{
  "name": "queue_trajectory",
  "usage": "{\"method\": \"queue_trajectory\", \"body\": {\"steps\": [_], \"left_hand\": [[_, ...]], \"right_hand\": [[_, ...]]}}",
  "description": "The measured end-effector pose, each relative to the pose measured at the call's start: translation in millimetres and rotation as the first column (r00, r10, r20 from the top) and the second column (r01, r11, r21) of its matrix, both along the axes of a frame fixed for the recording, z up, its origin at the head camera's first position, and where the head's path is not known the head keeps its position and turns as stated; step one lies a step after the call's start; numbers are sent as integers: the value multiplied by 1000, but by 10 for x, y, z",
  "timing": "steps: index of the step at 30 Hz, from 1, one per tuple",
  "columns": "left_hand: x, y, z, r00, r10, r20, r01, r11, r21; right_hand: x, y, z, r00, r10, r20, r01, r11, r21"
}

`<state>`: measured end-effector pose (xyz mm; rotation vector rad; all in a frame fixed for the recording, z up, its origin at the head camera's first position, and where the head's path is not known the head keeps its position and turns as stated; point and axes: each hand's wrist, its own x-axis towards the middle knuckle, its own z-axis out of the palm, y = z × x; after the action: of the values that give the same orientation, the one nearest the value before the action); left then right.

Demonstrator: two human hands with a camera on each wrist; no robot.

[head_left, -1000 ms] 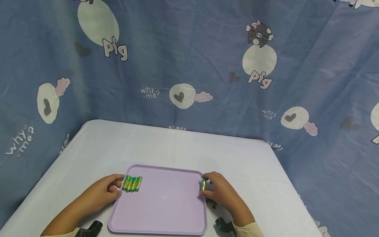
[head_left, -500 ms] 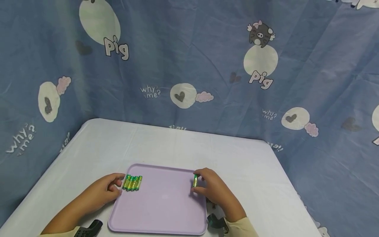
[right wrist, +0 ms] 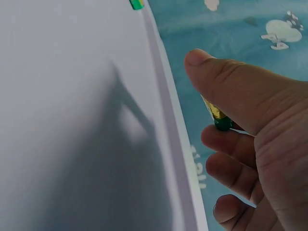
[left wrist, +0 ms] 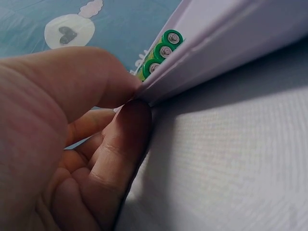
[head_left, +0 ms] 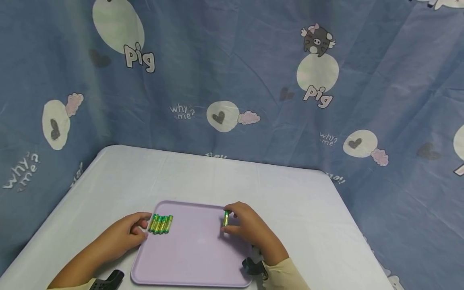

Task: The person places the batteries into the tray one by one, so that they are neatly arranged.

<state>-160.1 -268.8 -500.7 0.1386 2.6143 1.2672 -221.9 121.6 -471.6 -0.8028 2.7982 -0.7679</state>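
My right hand (head_left: 248, 223) pinches a green and gold battery (head_left: 226, 218) between thumb and fingers, held above the right part of the lilac tray (head_left: 197, 257). In the right wrist view, the battery (right wrist: 217, 114) is partly hidden behind the thumb. Several more green and gold batteries (head_left: 161, 224) lie side by side in a row at the tray's left edge. There, my left hand (head_left: 128, 231) holds the rim, its thumb and curled fingers at the edge. The left wrist view shows the ends of the row's batteries (left wrist: 165, 51) just over the rim.
The tray rests on a table with a white cloth (head_left: 290, 193). A blue curtain (head_left: 232, 72) with pig prints hangs behind it. Dark wrist devices (head_left: 110, 280) sit on both forearms, the right one overlapping the tray's right edge in the head view.
My right hand has carried the battery leftward, from the tray's right rim to over the tray. The left hand and the row of batteries have stayed in place.
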Motion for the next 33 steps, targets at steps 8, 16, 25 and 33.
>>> {"method": "queue_trajectory", "body": {"steps": [8,16,25,33], "left_hand": [[-5,15,-17,1000,0,17,0,1000,31],[-15,3,-18,1000,3,4,-3,1000,3],[-25,-17,-35,1000,-9,-11,10,1000,28],[-25,-25,-45,1000,-13,-12,13,1000,13]], "right_hand": [[-12,-148,20,999,39,-29,-38,999,28],[-26,-339,48,994,85,-68,-82,996,46],[-36,-559,90,984,144,-104,-139,989,56],[-78,-692,98,977,180,-115,-174,983,60]]}}
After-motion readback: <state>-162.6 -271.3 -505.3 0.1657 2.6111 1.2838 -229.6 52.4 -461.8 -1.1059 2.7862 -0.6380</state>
